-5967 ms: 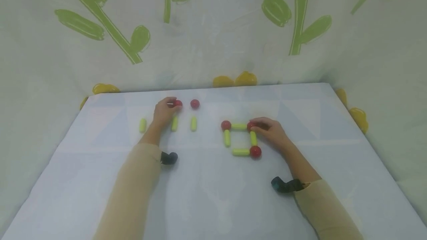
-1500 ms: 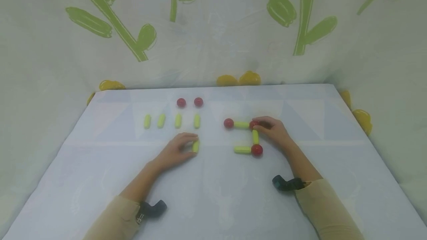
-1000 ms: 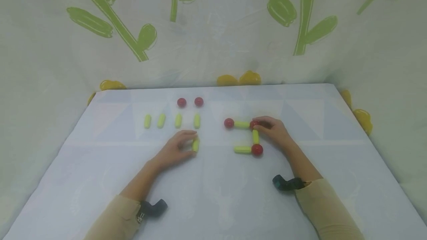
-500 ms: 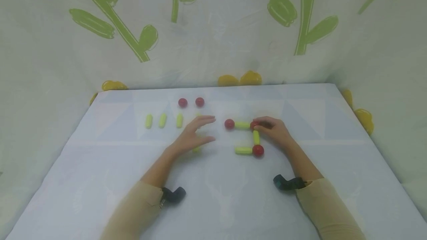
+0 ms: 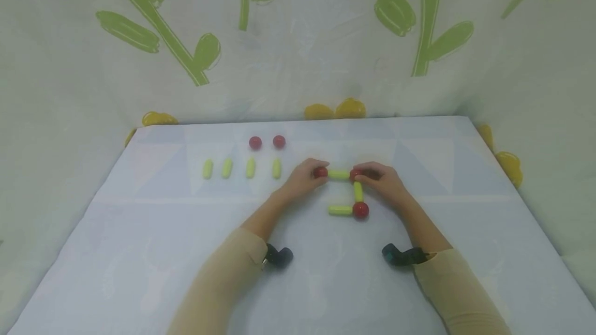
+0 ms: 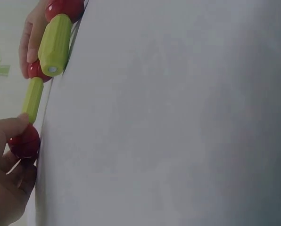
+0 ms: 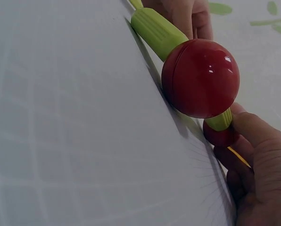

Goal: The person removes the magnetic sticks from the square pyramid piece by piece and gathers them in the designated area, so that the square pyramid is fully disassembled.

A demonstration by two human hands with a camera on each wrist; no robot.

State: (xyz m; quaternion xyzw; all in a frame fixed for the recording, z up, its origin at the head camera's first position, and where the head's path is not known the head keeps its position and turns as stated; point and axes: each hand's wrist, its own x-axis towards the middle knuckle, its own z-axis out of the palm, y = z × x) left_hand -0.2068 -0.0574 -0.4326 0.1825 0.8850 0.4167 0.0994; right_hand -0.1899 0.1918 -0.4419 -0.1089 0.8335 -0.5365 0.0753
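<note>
In the head view my left hand [image 5: 304,180] pinches the red ball [image 6: 25,142] at the left end of a joined toy shape, thumb and fingers on either side. My right hand [image 5: 383,180] holds another red ball [image 7: 220,133] at the shape's far right corner. A yellow-green building rod [image 5: 338,174] links these two balls. From the right corner a second rod [image 5: 358,192] runs toward me to a third, bigger-looking ball [image 5: 360,210]. Off that ball a rod [image 5: 340,210] points left, its free end showing a silvery spot in the left wrist view.
Two loose red balls [image 5: 267,142] lie near the table's back edge. Before them stretches a row of several yellow-green rods [image 5: 250,168]. The pale table [image 5: 326,293] meets a leaf-printed cloth [image 5: 298,66] behind. Dark wrist devices [image 5: 279,256] stick out from both sleeves.
The rod once hanging from the left ball was set down left of the shape, now hidden by my left arm. My left hand let it go and moved right onto the ball. My right hand stayed.
</note>
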